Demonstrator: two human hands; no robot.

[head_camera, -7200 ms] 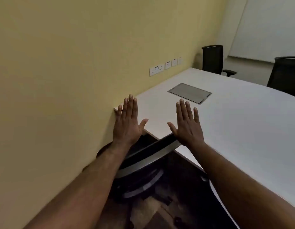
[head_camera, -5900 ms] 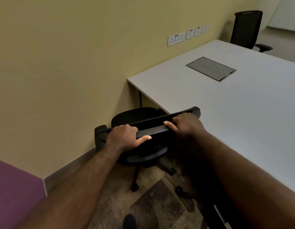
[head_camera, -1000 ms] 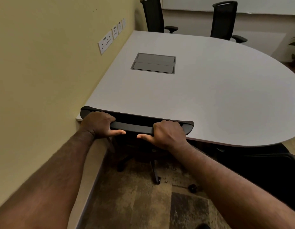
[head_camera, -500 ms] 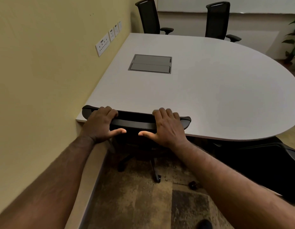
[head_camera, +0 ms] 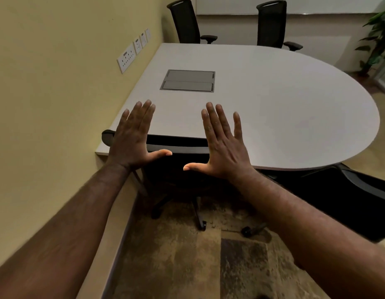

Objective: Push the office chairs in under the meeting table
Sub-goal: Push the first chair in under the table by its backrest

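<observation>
A black office chair (head_camera: 178, 145) stands tucked against the near edge of the white meeting table (head_camera: 284, 108), its backrest top level with the tabletop and its base below. My left hand (head_camera: 133, 137) and my right hand (head_camera: 224, 145) hover flat above the backrest, fingers spread, holding nothing. A second black chair (head_camera: 359, 201) stands at the right, partly under the table's rounded end. Two more black chairs (head_camera: 187, 22) (head_camera: 272, 24) stand at the far side.
A yellow wall (head_camera: 47, 93) with power sockets (head_camera: 128, 58) runs close along the left. A grey cable hatch (head_camera: 188, 80) sits in the tabletop. A potted plant (head_camera: 379, 35) stands at the far right. Patterned carpet (head_camera: 187, 255) covers the floor.
Both hands have let go of the chair's backrest and lifted above it with fingers spread. The chair stays against the table edge.
</observation>
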